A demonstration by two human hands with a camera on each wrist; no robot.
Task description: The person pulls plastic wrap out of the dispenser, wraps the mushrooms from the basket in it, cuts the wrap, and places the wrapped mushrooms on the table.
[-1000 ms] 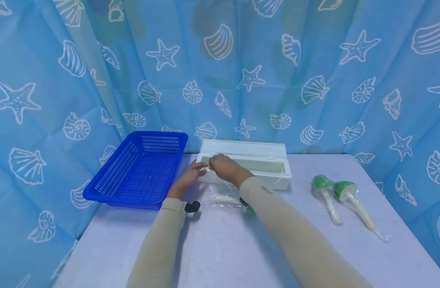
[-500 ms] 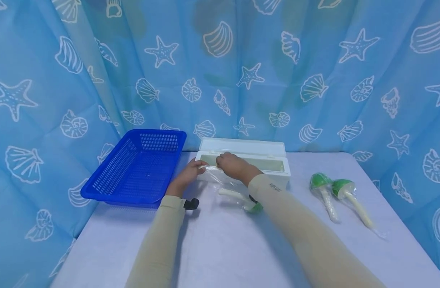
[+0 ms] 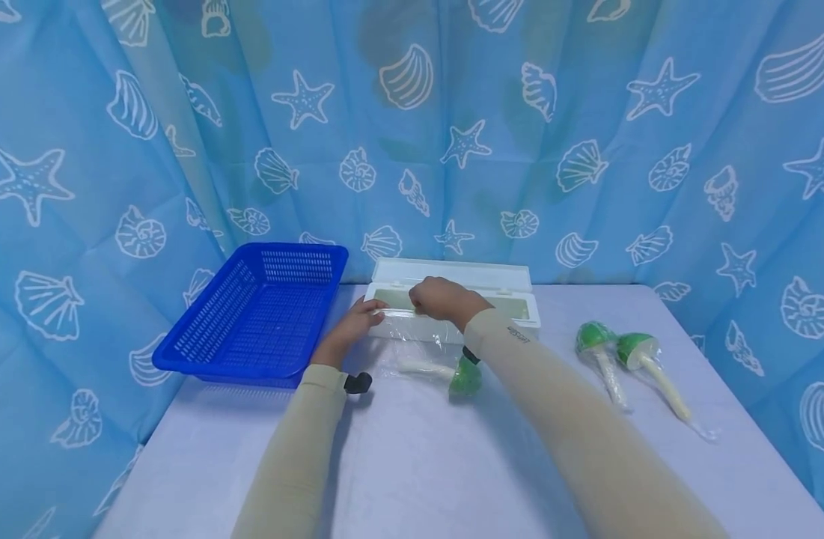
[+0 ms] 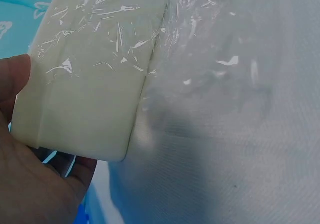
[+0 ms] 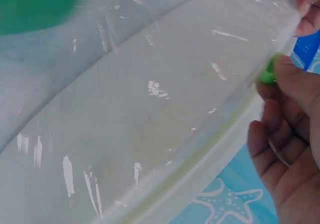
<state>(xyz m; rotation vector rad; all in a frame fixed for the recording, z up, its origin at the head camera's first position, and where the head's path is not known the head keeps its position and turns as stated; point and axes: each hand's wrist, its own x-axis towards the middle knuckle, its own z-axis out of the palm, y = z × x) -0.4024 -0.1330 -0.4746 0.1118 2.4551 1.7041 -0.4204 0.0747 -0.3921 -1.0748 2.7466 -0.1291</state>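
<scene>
A white cling film dispenser (image 3: 509,327) stands at the back of the table with its lid raised. My left hand (image 3: 347,331) grips its left end, thumb on the edge and fingers around the end. My right hand (image 3: 445,298) pinches a small green slide cutter (image 5: 269,74) on the dispenser's edge. Clear cling film (image 4: 220,69) hangs over the front and spreads onto the table. At the film lies a mushroom-shaped thing with a green cap (image 3: 464,380) and a pale stem, below my right wrist.
A blue plastic basket (image 3: 233,372) stands to the left of the dispenser. Two more green-capped, pale-stemmed things (image 3: 593,335) in clear film lie at the right of the table. A blue shell-patterned curtain (image 3: 418,165) hangs behind.
My right hand has moved rightward along the dispenser's edge, away from the left hand, which stays at the left end. The green cap near the film shows more fully now.
</scene>
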